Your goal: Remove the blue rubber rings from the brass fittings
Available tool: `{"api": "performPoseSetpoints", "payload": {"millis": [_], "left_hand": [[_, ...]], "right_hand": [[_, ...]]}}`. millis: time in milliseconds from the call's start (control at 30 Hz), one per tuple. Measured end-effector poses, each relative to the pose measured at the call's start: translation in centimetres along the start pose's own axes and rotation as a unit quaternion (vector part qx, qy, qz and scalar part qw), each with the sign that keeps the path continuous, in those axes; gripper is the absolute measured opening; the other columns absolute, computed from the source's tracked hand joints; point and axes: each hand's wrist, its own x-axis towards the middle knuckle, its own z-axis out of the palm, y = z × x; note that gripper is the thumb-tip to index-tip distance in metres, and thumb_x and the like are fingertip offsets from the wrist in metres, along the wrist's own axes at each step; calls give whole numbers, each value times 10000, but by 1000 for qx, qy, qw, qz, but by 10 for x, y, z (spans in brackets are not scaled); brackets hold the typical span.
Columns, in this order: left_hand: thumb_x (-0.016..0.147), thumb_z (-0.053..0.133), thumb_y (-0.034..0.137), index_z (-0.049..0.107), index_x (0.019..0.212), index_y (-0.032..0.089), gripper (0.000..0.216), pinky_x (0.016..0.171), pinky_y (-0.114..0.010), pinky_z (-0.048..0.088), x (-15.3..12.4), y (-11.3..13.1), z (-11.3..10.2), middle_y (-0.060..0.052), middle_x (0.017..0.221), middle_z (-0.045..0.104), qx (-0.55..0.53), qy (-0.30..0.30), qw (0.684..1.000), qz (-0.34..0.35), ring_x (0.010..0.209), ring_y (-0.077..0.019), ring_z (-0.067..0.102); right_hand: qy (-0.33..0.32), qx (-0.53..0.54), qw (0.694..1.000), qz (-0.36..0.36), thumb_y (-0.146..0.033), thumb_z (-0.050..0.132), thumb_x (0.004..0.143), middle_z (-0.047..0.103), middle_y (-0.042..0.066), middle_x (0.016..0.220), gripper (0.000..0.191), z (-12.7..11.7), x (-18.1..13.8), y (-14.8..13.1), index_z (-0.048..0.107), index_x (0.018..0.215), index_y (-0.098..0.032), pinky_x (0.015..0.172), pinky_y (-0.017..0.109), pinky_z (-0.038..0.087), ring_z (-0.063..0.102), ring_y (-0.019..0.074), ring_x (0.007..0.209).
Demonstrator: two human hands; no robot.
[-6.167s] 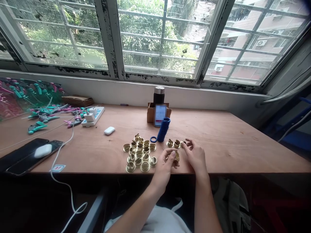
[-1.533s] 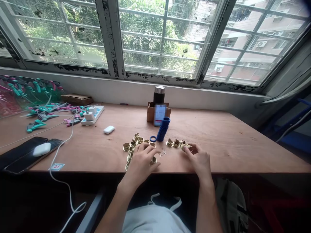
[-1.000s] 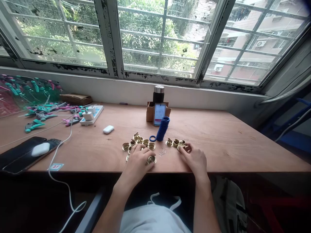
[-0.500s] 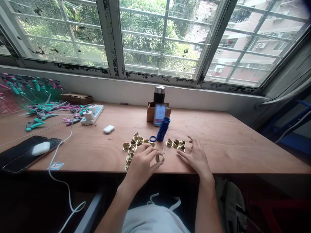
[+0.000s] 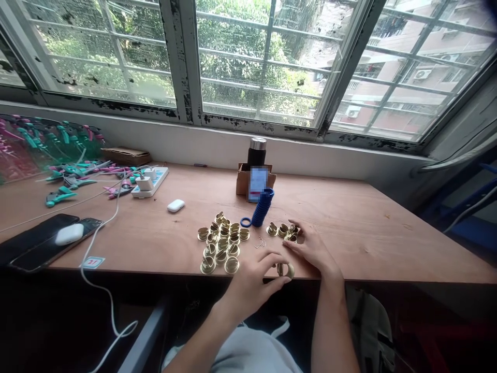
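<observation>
My left hand [image 5: 258, 280] is closed at the front edge of the table, pinching a gold-coloured round metal piece [image 5: 290, 271] between thumb and fingers. Farther right, my right hand [image 5: 315, 249] has its thumb and fingers closed around a similar gold piece [image 5: 292, 234] on the tabletop, partly hidden by the fingers. Next to it lie a few others like it [image 5: 272, 229]. A larger group of these gold pieces [image 5: 222, 243], several with round bases and upright parts, stands left of my left hand. Between the two groups is a small thin wire-like bit [image 5: 260, 242].
A leaning stack of blue rings [image 5: 262, 208] stands behind, with one loose blue ring [image 5: 245, 222] beside it. Beyond are a cardboard box [image 5: 243, 184] and a black bottle [image 5: 257, 155]. Leftward lie a white case [image 5: 176, 205], phone [image 5: 39, 243], power strip [image 5: 151, 184] and pliers [image 5: 60, 196].
My left hand has moved right and toward me with its gold piece, uncovering more of the left group. My right hand's fingers have drawn in around a gold piece.
</observation>
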Motion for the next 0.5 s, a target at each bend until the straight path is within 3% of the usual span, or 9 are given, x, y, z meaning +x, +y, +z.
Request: {"api": "performPoseSetpoints", "payload": {"millis": [267, 400, 500], "left_hand": [[908, 746, 163, 703, 1120, 225, 225, 805, -285, 549, 0, -5, 7, -30, 1026, 674, -34, 22, 998, -44, 835, -151, 631], [982, 659, 226, 677, 1271, 246, 291, 851, -304, 579, -1, -7, 13, -67, 1165, 644, -89, 43, 993, -65, 917, -164, 670], [1008, 623, 271, 696, 1263, 239, 267, 883, -322, 592, 0, -9, 17, -89, 1213, 608, -121, 56, 988, -75, 968, -178, 674]], "right_hand": [[12, 6, 1000, 1, -461, 793, 807, 676, 67, 1310, 641, 0, -2, -4, 605, 1394, -282, 1034, 447, 506, 614, 293, 1200], [5, 15, 1000, 2, -467, 800, 796, 661, 76, 1333, 677, 0, -2, -1, 595, 1408, -263, 1022, 443, 511, 618, 285, 1163], [10, 19, 1000, 0, -457, 810, 791, 640, 79, 1342, 712, -1, -3, 2, 572, 1435, -267, 996, 440, 519, 621, 272, 1094]]}}
